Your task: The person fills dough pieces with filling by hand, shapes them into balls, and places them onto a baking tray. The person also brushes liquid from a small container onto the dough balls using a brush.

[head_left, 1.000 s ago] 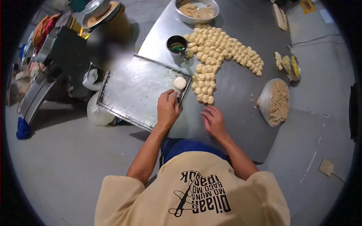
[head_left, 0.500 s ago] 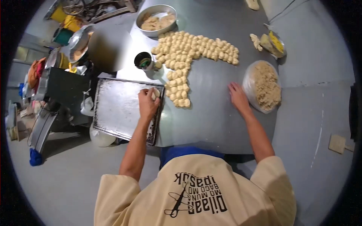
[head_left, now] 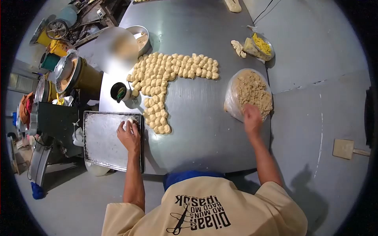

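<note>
Far L, 9 o'clock: dark metal stand [head_left: 55, 122] w/ stacked gear, detail unclear.

L-centre, 8 o'clock: flat rectangular grey metal baking tray [head_left: 103, 145], overhanging the edge of the round grey metal table [head_left: 197, 129].

Tray's upper R corner: left hand [head_left: 129, 135], palm down, fingers curled over 1 pale round dough piece [head_left: 129, 120] lying on the tray; whether gripped or only pressed, can't tell.

11 o'clock of that hand: small dark cup [head_left: 119, 91] w/ greenish contents, just beside the dough rows.

Centre, 12 o'clock: cluster of small pale dough balls [head_left: 165, 74] in touching rows on the table; 1 arm runs down toward the tray corner.

Top, behind cluster: round metal bowl [head_left: 140, 36], partly hidden by a blur.

R, 2 o'clock: clear plastic bag of tan crumbly filling [head_left: 250, 92]. Right hand [head_left: 252, 118] at its near edge, fingertips into the filling; finger spread can't tell.

Upper R: small dish w/ yellow contents [head_left: 260, 44].
</note>
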A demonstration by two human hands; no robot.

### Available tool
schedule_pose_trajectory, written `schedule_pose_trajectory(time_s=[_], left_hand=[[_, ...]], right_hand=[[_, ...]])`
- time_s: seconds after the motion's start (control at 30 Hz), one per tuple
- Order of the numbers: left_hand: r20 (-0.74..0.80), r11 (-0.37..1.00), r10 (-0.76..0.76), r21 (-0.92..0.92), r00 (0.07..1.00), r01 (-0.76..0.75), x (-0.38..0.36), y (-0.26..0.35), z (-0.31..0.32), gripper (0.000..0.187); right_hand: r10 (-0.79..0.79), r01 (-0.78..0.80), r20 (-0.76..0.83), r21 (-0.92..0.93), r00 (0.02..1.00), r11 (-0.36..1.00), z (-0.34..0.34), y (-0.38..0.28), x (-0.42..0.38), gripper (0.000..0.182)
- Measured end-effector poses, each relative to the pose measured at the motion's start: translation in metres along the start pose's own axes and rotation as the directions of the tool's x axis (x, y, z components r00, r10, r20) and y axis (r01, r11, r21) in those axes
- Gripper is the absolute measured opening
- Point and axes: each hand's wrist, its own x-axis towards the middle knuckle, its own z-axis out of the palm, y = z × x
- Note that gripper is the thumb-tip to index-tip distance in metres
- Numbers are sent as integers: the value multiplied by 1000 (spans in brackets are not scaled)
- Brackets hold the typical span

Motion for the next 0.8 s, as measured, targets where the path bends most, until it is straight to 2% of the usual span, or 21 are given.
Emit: schedule_pose_trajectory(time_s=[0.03,0.07,0.13,0.17,0.23,0.3,0.33,0.37,0.43,0.53,0.57,0.63,0.67,0.7,0.73,0.77,0.8], left_hand=[[-50,1000,-14,-21,999,12,0,8,1,32],[-80,997,-6,-75,997,0,2,29,-2,29],[-16,994,51,-92,999,-52,6,51,2,23],[4,991,101,-90,995,-100,11,59,5,21],[-2,985,82,-152,997,-82,24,85,10,18],[-20,971,80,-225,997,-83,36,115,17,16],[22,959,56,-281,998,-47,35,132,18,15],[22,959,131,-256,991,-121,34,143,24,14],[71,903,200,-400,977,-155,33,169,30,15],[264,862,241,-500,934,-82,20,196,42,15],[283,827,248,-561,927,-49,19,203,48,15],[324,741,265,-672,908,24,14,215,60,14],[545,679,169,-668,821,303,14,226,51,16],[640,600,112,-653,760,461,17,233,53,20],[729,506,70,-615,681,606,20,241,56,24],[812,402,44,-548,582,734,23,248,58,28],[831,238,60,-549,552,801,27,256,58,44]], right_hand=[[26,-26,-112,0,993,1000,-9,-1,24,28],[110,-105,49,-91,993,990,-13,6,47,27],[308,-213,330,-294,892,932,-18,20,83,25],[208,-143,222,-277,953,950,-12,19,92,25],[-7,8,4,-275,1000,961,9,1,110,26],[-32,34,42,-60,999,998,57,0,146,23],[98,-105,144,40,985,994,82,-7,155,24],[213,-250,253,124,944,960,108,-15,165,26],[286,-290,245,-21,926,957,166,-21,178,24],[198,-199,-10,-66,980,978,231,-9,175,26],[279,-283,113,19,954,959,235,-8,174,27],[393,-470,369,145,842,871,209,-28,169,30],[395,-478,342,205,853,854,195,-39,154,31],[398,-478,305,266,865,837,179,-51,135,32],[401,-473,265,326,877,819,167,-59,117,33],[372,-499,345,448,862,742,158,-62,99,33],[336,-528,415,555,845,642,149,-62,80,33]])
